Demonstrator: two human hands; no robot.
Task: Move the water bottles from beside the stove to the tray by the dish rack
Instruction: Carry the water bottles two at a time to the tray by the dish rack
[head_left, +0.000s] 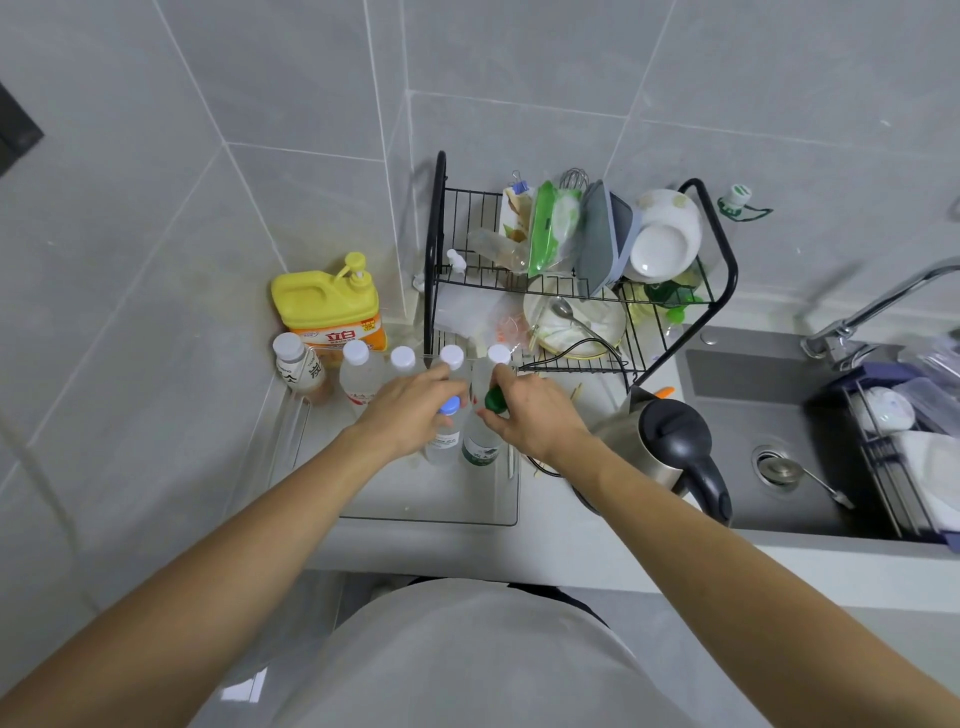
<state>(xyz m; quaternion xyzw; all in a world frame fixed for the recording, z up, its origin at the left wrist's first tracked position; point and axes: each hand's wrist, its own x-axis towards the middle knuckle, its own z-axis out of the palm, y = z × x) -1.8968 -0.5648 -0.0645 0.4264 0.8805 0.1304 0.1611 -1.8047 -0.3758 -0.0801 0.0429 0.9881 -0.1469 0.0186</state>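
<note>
Fingers (441, 387) of both hands clamp bottle caps: left blue (450, 406), right green (496, 400), over the tray (415, 499). Next, we release them upright at twelve o'clock.

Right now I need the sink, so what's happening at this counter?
A person is setting water bottles into the clear tray beside the dish rack. The left hand holds the blue-capped bottle, the right hand holds the green-capped bottle, both upright over the tray. Four white-capped bottles already stand along its far edge.
</note>
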